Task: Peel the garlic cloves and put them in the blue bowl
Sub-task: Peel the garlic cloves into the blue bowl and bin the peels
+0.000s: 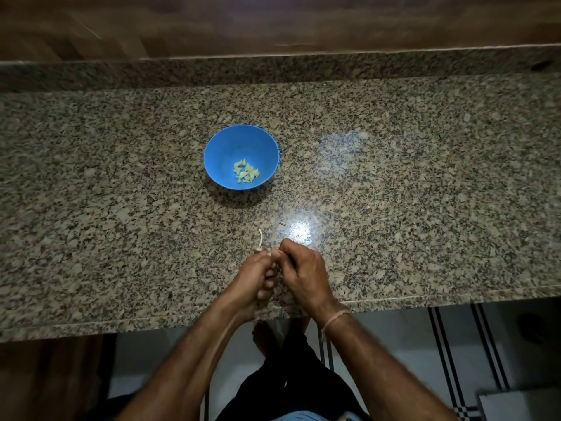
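You're mid-peel: left hand (258, 276) and right hand (303, 268), curled together over the near bench (394, 177) edge, pinch a garlic clove (269, 253); strip it, then reach far-left to the blue bowl (214, 147) holding peeled cloves (246, 173).

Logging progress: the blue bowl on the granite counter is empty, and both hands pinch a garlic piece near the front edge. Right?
No: the head view shows peeled cloves lying in the blue bowl. The rest holds: left hand and right hand pinch a garlic piece near the front edge of the granite counter.
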Demonstrator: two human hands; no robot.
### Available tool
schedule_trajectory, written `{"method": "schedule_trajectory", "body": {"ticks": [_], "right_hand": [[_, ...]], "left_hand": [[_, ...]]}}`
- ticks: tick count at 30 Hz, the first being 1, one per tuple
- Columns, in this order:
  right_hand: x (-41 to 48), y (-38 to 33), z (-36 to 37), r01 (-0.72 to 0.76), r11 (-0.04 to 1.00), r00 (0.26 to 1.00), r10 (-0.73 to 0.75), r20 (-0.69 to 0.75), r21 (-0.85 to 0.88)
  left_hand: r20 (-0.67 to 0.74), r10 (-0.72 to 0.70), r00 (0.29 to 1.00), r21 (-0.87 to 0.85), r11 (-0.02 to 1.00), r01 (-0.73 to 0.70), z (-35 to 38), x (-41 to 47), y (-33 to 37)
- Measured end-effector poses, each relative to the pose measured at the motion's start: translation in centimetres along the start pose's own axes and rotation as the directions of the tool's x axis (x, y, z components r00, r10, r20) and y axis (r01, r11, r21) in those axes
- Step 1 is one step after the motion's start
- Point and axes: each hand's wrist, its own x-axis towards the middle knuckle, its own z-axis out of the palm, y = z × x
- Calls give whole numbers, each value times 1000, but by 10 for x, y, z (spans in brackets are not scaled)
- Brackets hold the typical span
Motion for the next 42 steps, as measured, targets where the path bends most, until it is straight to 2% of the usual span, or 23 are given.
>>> {"method": "schedule_trajectory", "body": {"ticks": [1, 3, 4, 5, 7, 8, 9, 10, 11, 12, 13, 15, 17, 19, 22, 25, 29, 31, 33, 35, 37, 39, 42], "right_hand": [[1, -1, 0, -2, 1000, 1000, 2, 6, -9], [4, -13, -4, -177, 970, 983, 165, 82, 168], [5, -17, -6, -322, 893, 945, 283, 163, 314], [8, -22, -9, -476, 764, 878, 387, 282, 435], [12, -25, -13, -718, 450, 696, 490, 525, 531], [14, -26, -15, -773, 360, 633, 508, 585, 523], [14, -28, -16, -793, 327, 605, 517, 605, 514], [13, -29, -15, -767, 402, 641, 521, 564, 500], [11, -28, -13, -676, 576, 736, 496, 461, 459], [8, -27, -10, -521, 775, 847, 418, 327, 358], [4, -23, -8, -337, 909, 935, 292, 200, 246], [1, -16, -4, -93, 988, 992, 82, 93, 122], [1, -8, -2, -5, 998, 998, 1, 70, 55], [-1, -8, -2, -84, 984, 995, 74, 68, 157], [-7, -8, -4, -261, 864, 965, 232, 121, 430], [-13, -3, -10, -331, 741, 944, 258, 207, 584], [-14, -4, -17, -326, 748, 945, 248, 212, 578], [-11, -3, -20, -324, 780, 945, 249, 210, 536], [-5, 2, -20, -327, 863, 943, 271, 193, 386], [2, 10, -16, -285, 952, 951, 266, 155, 109], [7, 13, -11, -229, 970, 961, 240, 137, -86], [10, 14, -7, -198, 968, 967, 218, 128, -157], [8, 10, -5, -198, 956, 970, 223, 98, -216]], "left_hand": [[-19, 14, 1000, 16, 1000, -14, 3, -3, 1], [-147, 222, 964, 302, 938, -170, 8, -6, 0], [-189, 372, 909, 500, 833, -237, 9, -5, -3], [-189, 512, 838, 658, 699, -279, 9, -4, -7], [-127, 670, 732, 817, 489, -306, 7, -2, -11], [-105, 699, 707, 845, 438, -308, 7, -6, -10], [-107, 693, 713, 843, 443, -305, 6, -5, -12], [-135, 647, 751, 803, 516, -299, 7, -8, -9], [-179, 535, 826, 695, 663, -279, 10, -11, -5], [-191, 387, 902, 504, 827, -248, 11, -13, -1], [-160, 242, 957, 298, 936, -187, 11, -13, 4], [-48, 27, 998, 32, 999, -25, 5, -9, 7], [-2, -72, 997, -113, 991, 72, -2, -3, 5], [-61, -14, 998, -16, 1000, 13, -2, -4, 3], [-202, 313, 928, 344, 910, -232, 3, -8, -2], [-212, 362, 907, 344, 897, -278, 0, -3, -9], [-140, 254, 957, 193, 955, -226, -4, 5, -16], [-159, 265, 951, 192, 953, -233, -4, 4, -16], [-251, 338, 907, 386, 894, -226, -8, 5, -20], [-320, 433, 843, 612, 774, -165, -13, 2, -24], [-298, 502, 812, 711, 684, -161, -13, -1, -29], [-285, 551, 785, 773, 616, -152, -10, -2, -35], [-299, 584, 755, 798, 587, -138, -6, -2, -41]]}}
